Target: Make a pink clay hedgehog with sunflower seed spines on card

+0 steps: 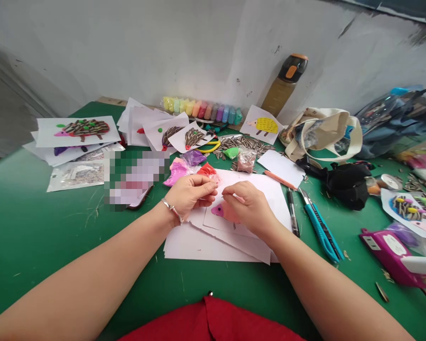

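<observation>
Both forearms are angled in over the paper, L hand curled w/ fingers pinched closed, silver bangle on wrist; R hand pinched likewise, just above soft pink clay piece, which is laid on stack of white paper sheets; anything gripped can't be told. 2 teal craft knives + 1 black pen are set to R; striped sunflower seeds are heaped beyond, on green tabletop

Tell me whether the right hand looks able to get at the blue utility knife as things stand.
Probably yes. The right hand is close to the blue utility knife, and only a black pen lies between them, flat on the table, so it likely wouldn't block the reach.
</observation>
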A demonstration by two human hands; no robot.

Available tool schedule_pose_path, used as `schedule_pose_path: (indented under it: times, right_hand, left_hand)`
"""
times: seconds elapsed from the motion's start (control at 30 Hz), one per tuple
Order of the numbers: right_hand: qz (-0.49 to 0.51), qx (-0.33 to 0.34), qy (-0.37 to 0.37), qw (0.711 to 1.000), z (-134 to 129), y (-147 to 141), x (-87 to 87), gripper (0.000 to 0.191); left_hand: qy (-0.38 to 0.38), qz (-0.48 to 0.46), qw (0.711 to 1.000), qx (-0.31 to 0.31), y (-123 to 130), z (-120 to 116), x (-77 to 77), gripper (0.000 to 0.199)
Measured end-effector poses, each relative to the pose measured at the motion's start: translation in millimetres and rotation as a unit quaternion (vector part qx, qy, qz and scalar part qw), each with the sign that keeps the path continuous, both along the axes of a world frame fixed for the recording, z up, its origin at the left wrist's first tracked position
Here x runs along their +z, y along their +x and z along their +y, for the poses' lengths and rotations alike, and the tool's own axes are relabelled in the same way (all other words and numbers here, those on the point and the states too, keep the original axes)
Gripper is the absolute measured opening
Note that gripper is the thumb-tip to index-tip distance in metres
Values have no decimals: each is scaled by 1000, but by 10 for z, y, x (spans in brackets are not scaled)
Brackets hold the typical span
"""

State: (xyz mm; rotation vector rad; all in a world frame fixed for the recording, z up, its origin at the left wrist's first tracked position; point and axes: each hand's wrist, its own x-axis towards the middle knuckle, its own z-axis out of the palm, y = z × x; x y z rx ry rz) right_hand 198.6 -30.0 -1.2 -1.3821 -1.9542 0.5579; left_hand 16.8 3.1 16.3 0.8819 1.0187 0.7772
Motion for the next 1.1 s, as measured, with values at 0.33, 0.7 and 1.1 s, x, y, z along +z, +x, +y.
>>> schedule_pose_path:
  times: [0.33,0.7,1.1]
  right_hand:
    - [-108,30,76,991,14,-95,-107,23]
    - [-161,58,45,984,20,-60,-115,23]
    - [-187,74,48,978,11,-45,-103,21]
  left_hand:
    - [4,-5,1000,-2,18,22,-73,35]
    - [9,3,1000,-8,29,18,-73,30]
    - [19,0,1000,-7,26,13,-81,31]
